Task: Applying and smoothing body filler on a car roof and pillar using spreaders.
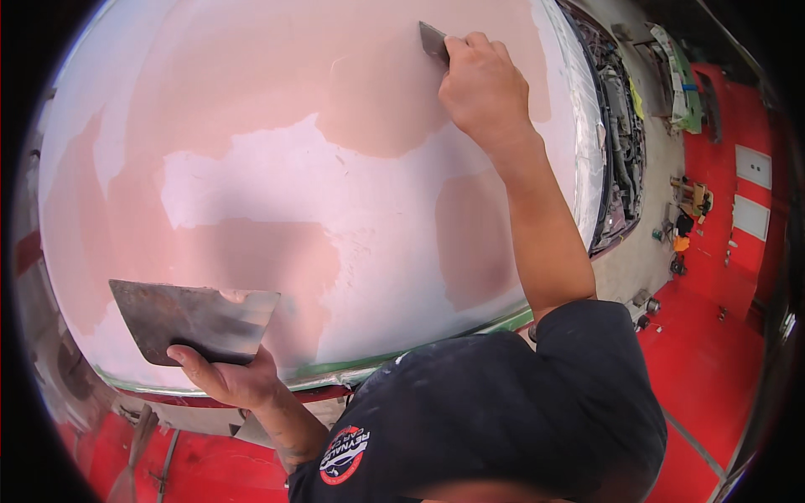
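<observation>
While pinkish body filler (377, 101) is spread on the car panel (277, 176) at its far side, the small spreader (432, 39), gripped tight in the right hand (482, 88), is best kept flat. The metal mixing board (193, 318) is pinched by the left hand (226, 377).

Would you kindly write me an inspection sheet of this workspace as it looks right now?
Surface: car panel, curved, patched with pink filler and paler bare areas.
Job's things: small spreader pressed to the panel; wide metal board with a smear of filler, held at the panel's near edge.
Clutter: small tools and cans on the red floor to the right.
Grippers: right hand closed on the small spreader; left hand holds the board from below.
Cables: nothing seen.
Surroundings: open engine bay beyond the panel; a car part lies farther off.
</observation>
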A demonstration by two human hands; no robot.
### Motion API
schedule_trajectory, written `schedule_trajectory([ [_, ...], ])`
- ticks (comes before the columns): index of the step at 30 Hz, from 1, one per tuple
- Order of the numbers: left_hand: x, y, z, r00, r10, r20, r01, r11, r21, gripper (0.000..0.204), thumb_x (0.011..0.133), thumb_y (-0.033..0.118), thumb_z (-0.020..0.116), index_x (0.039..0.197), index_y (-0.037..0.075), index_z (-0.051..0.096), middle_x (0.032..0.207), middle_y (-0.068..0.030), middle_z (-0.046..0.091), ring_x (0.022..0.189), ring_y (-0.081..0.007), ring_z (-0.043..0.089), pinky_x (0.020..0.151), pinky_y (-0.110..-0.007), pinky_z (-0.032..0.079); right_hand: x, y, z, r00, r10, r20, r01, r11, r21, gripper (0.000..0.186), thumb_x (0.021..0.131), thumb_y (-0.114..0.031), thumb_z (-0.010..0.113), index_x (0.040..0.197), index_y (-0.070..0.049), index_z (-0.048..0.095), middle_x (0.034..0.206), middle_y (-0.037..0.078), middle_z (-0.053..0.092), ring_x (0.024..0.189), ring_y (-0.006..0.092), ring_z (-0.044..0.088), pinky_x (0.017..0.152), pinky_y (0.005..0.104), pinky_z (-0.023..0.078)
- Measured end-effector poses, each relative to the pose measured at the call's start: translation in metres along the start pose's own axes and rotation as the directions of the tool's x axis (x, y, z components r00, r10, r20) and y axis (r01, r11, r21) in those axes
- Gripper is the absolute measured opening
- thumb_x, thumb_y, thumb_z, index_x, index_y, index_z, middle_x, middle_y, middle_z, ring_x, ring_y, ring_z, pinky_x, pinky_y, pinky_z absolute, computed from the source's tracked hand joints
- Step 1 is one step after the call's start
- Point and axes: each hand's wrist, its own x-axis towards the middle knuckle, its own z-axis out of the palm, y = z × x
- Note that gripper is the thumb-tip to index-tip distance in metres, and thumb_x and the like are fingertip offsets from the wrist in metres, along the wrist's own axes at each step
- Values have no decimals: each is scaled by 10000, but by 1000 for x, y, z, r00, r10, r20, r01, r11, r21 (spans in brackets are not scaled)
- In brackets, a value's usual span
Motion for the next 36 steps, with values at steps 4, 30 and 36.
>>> schedule_trajectory([
  [4, 1, -2, -2, 1000, -9, 20, 9, 1000, -6, 660, 1032, 487, 577, 1447, -12, 456, 1357, -128, 570, 1225, -278, 577, 1043, -447, 485, -4, -21, -5, 999, -18, 49, 16, 999, 40, 297, 865, -84, 593, 1129, 9, 693, 1125, 111, 660, 1070, 296, 624, 841, 441, 563],
  [30, 0, 2, -8, 999, -14, -52, 15, 1000, 6, 665, 1024, 484, 597, 1447, -11, 462, 1378, -123, 564, 1244, -267, 576, 1060, -420, 478, -33, -74, -15, 953, -299, 41, 302, 948, -103, 374, 874, -66, 624, 1245, -58, 671, 1167, 50, 663, 1075, 242, 626, 826, 387, 520],
  [36, -1, 2, -9, 999, -16, -52, 16, 1000, 7, 671, 1025, 486, 597, 1452, -12, 456, 1394, -123, 555, 1256, -270, 570, 1065, -423, 477, -48, -77, -21, 918, -397, 19, 397, 916, -46, 364, 869, -82, 628, 1227, -60, 684, 1144, 40, 679, 1047, 235, 619, 831, 382, 485],
])
